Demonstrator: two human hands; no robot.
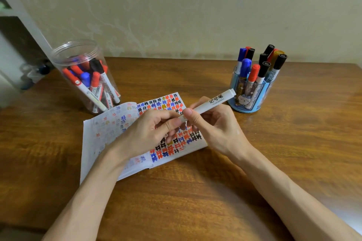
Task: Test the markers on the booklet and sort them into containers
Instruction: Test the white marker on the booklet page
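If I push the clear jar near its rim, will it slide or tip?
Likely tips: the clear jar is tall, with markers leaning loosely inside. It looks like light plastic. Pushed low, it may slide on the smooth wooden table.

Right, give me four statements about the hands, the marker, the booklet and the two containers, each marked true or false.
1. The left hand and the right hand both grip the white marker above the open booklet. True.
2. The clear plastic jar stands on the person's right. False: it stands at the left, and the blue round holder is at the right.
3. The capped markers in the blue round holder stand caps up. True.
4. The open booklet's pages are blank. False: red, blue and black marks cover the right page.
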